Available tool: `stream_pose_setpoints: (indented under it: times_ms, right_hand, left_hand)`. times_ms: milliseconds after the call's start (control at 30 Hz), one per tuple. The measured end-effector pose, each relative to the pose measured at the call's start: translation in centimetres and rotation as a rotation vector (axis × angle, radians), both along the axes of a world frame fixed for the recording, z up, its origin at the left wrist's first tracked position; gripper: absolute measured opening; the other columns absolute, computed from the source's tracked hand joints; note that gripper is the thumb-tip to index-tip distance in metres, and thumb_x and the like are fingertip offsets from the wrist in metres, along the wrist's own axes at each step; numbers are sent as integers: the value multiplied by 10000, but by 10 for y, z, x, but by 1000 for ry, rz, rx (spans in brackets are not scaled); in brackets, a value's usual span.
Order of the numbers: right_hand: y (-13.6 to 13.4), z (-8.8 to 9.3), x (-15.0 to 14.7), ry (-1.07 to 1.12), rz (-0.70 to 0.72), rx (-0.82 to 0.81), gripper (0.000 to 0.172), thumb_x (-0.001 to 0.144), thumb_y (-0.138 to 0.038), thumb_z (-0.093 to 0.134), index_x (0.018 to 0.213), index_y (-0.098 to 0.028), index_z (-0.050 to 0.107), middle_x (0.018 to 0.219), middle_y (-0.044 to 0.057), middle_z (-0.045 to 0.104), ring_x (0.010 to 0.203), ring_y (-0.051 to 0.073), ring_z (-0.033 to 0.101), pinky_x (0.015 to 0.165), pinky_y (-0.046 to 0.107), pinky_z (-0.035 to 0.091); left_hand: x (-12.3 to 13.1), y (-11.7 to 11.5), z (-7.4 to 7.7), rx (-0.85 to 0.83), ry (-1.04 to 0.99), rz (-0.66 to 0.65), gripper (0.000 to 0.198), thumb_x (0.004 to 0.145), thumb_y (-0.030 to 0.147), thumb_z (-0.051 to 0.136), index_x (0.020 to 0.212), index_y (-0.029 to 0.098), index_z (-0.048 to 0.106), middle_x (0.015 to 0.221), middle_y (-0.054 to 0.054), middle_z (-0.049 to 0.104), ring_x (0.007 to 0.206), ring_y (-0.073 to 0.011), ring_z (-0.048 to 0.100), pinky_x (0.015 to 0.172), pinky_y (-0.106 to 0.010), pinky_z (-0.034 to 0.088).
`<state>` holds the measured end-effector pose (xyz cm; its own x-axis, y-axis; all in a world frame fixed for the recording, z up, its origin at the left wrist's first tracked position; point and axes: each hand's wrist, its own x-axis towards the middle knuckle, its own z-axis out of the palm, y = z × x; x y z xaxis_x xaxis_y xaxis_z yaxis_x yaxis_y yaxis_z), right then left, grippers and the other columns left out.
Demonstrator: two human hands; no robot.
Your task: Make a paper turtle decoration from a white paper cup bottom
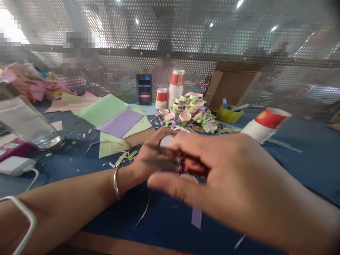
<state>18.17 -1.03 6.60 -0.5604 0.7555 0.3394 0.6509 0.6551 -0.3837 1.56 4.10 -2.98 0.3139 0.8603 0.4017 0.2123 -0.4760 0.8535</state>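
Observation:
My right hand (225, 166) is closed, blurred by motion, on a pair of scissors (162, 163); their dark blades point left and a red part shows between my fingers. Just behind the blades, my left hand (148, 156) curls around a white round paper piece (167, 141), partly covered by my right hand. A pale round edge (190, 178) shows under the right hand; what it belongs to is hidden. A purple paper strip (196, 217) lies on the blue table (164, 226) below my right hand.
Beyond my hands is a heap of small round cup pieces with green and purple bits (191, 111). Around it stand stacked red-and-white paper cups (176, 85), a phone (144, 89) and a yellow-green container (230, 114). Coloured paper sheets (102, 108) and a glass (29, 120) are leftward.

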Motion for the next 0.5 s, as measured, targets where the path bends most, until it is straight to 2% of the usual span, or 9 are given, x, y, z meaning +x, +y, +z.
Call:
stream_pose_setpoints:
  times_ms: [67,100,200,300,500]
  right_hand:
    - [9,0,4,33,-62,-17,427,880,-612,609,715,-218,588,551,-40,525,475,91,425,445,248,285]
    - [15,-3,8,44,-117,-26,425,884,-587,615,686,-215,560,535,-46,501,473,89,409,439,250,274]
    - [32,-21,21,13,-213,-121,384,879,-564,623,720,-219,571,537,-51,502,479,97,405,451,264,287]
    - [40,-37,31,47,-266,-186,353,878,-546,624,758,-216,592,587,-34,564,532,117,458,498,274,333]
    - [44,-48,35,145,-243,-293,321,887,-505,609,800,-199,649,670,-1,659,614,150,543,568,288,379]
  left_hand:
    - [0,2,-3,16,-137,-55,262,817,322,691,1009,185,577,838,-12,649,702,-144,611,603,-263,502]
    - [0,2,-4,-5,-144,-77,232,842,289,662,1026,185,567,822,-6,627,690,-133,588,603,-261,492]
    - [1,0,-4,-19,-90,-12,286,821,188,649,1095,208,567,815,18,591,646,-100,516,570,-238,444]
    - [0,-4,-1,-30,-7,40,356,785,170,667,1125,219,574,843,19,597,673,-107,520,588,-246,446]
    - [3,-9,3,9,73,12,365,785,199,677,1134,211,570,923,-3,630,761,-129,568,647,-260,466]
